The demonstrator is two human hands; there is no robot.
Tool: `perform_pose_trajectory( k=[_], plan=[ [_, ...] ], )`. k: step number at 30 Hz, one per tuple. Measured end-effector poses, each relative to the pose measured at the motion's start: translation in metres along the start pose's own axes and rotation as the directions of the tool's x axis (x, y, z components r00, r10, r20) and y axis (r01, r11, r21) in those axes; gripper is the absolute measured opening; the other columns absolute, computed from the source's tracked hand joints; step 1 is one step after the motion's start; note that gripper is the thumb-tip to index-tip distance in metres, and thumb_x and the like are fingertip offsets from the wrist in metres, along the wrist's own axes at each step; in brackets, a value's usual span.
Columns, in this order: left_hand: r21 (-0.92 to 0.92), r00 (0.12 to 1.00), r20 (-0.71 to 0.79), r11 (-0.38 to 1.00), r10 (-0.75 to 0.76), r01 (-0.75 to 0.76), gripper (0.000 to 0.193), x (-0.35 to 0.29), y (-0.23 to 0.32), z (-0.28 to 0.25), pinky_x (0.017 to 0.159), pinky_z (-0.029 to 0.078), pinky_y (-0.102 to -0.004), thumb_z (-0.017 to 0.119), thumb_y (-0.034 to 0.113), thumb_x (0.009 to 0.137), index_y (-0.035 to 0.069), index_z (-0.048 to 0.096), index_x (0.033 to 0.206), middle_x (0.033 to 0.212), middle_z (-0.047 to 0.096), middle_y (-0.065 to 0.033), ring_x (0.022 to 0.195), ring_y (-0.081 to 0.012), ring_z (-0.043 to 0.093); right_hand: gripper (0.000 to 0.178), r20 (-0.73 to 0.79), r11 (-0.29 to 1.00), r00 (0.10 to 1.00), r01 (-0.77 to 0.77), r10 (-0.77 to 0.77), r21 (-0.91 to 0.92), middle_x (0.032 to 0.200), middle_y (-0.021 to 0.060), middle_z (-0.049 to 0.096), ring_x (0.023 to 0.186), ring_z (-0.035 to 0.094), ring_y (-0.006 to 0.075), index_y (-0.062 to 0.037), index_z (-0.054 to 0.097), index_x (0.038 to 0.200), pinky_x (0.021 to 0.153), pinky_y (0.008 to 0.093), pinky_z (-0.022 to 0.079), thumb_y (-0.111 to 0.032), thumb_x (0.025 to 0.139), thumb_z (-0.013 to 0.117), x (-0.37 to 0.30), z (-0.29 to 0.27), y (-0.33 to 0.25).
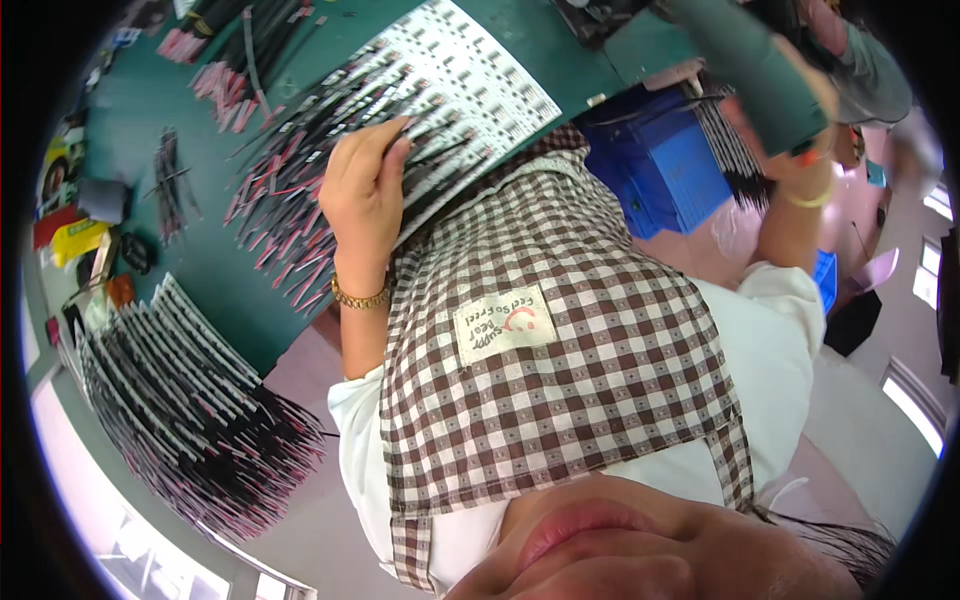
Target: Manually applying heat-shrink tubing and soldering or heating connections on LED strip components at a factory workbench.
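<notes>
My left hand [362, 190] is over a white board [490, 70] covered with rows of small dark marks. Its fingers are curled, thumb and forefinger closing on a thin black wire among the many black wires [285, 210] with red and pale tips that fan out across the board and past its left side. To the right, my right hand [805, 125] grips a dark green heat gun [750, 75], held up off the table and blurred by motion. Its barrel points toward the upper left, and an orange spot shows near the hand.
A thick stack of wires [200, 400] hangs at the table's left edge. More wire bundles [235, 85] lie on the green table [215, 260]. Blue crates [665, 175] stand below right, beside hanging wires [730, 145]. Another person's grey sleeve [870, 75] appears at far right.
</notes>
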State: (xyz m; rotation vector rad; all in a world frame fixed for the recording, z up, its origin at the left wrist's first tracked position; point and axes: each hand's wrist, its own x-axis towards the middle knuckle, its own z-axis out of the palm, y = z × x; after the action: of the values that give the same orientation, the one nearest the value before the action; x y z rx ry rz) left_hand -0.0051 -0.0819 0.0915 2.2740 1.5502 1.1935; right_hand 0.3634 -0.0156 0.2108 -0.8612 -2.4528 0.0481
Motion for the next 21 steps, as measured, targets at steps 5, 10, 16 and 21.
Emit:
perform_pose_trajectory(
  k=[5, 10, 16, 21],
  plan=[
    [-0.925, 0.775, -0.305, 0.364, -0.554, -0.104, 0.025, -0.023, -0.009, -0.085, 0.046, 0.030, -0.0222, 0.045, 0.027, 0.099, 0.008, 0.061, 0.094, 0.060, 0.046, 0.0006, 0.050, -0.0086, 0.036, 0.038, -0.068, 0.996, 0.994, -0.080, 0.083, 0.050, 0.083, 0.0087, 0.062, 0.069, 0.059, 0.0173, 0.0037, 0.057, 0.112, 0.064, 0.0259, 0.046, -0.021, 0.084, 0.065, 0.050, -0.003, -0.036],
    [-0.935, 0.730, -0.287, 0.017, -0.621, -0.354, 0.027, -0.005, -0.060, -0.189, 0.044, 0.024, -0.0237, 0.040, 0.029, 0.100, 0.010, 0.058, 0.091, 0.061, 0.041, 0.0026, 0.049, -0.0083, 0.028, 0.035, -0.082, 0.975, 0.977, -0.186, 0.197, 0.124, 0.074, 0.0052, 0.058, 0.059, 0.051, 0.0096, 0.0030, 0.055, 0.115, 0.054, 0.0222, 0.041, -0.023, 0.091, 0.055, 0.093, 0.024, -0.049],
    [-0.972, 0.811, 0.017, -0.199, -0.584, -0.123, 0.028, 0.029, -0.077, -0.155, 0.047, 0.027, -0.0237, 0.042, 0.027, 0.097, 0.002, 0.056, 0.098, 0.068, 0.040, 0.0000, 0.054, -0.0086, 0.031, 0.045, 0.316, -0.327, 0.805, -0.161, 0.502, 0.931, 0.076, 0.0093, 0.052, 0.058, 0.051, 0.0174, -0.0030, 0.048, 0.117, 0.055, 0.0273, 0.043, -0.042, 0.096, 0.042, 0.089, 0.191, -0.102],
    [-0.975, 0.600, 0.175, -0.052, -0.781, 0.217, 0.028, 0.005, -0.058, -0.111, 0.054, 0.035, -0.0236, 0.046, 0.024, 0.096, -0.001, 0.057, 0.104, 0.073, 0.047, -0.0019, 0.060, -0.0106, 0.041, 0.053, 0.311, -0.467, 0.845, -0.085, 0.434, 0.880, 0.079, 0.0064, 0.049, 0.064, 0.051, 0.0179, -0.0103, 0.043, 0.123, 0.066, 0.0346, 0.043, -0.054, 0.095, 0.035, 0.095, 0.255, -0.123]
  ],
)
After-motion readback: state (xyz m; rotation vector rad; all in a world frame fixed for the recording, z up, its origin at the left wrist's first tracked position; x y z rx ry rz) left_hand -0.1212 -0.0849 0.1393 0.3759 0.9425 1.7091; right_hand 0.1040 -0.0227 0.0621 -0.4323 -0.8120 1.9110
